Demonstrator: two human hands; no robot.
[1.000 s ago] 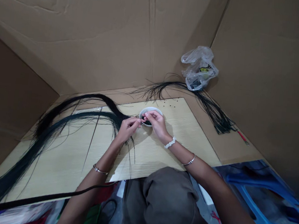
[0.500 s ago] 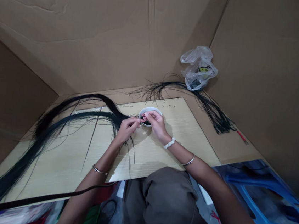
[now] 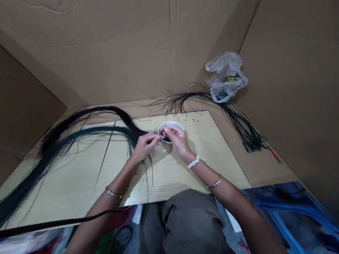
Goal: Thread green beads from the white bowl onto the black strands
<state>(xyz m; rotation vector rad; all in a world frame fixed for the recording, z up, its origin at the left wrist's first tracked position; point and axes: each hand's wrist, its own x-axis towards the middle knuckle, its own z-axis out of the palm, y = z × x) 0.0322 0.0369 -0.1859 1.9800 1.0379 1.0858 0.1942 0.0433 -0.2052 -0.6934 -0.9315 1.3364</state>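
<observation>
The left hand [image 3: 144, 146] and right hand [image 3: 178, 141] are pinched at the round white bowl [image 3: 171, 124] on the pale, flat tabletop [image 3: 208, 157], perhaps so anything dropped is caught; what's gripped cannot be told.

white bowl [image 3: 170, 123] partly hidden by right hand [image 3: 179, 141], dark strands [image 3: 28, 183] cut off left

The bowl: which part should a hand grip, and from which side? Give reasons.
Probably the bowl is best pinched by its far rim, coming from the far side, one finger inside and the thumb outside. It sits open side up and that edge is bare, while the right hand covers the near right and the left hand and dark strands crowd the left.
</observation>
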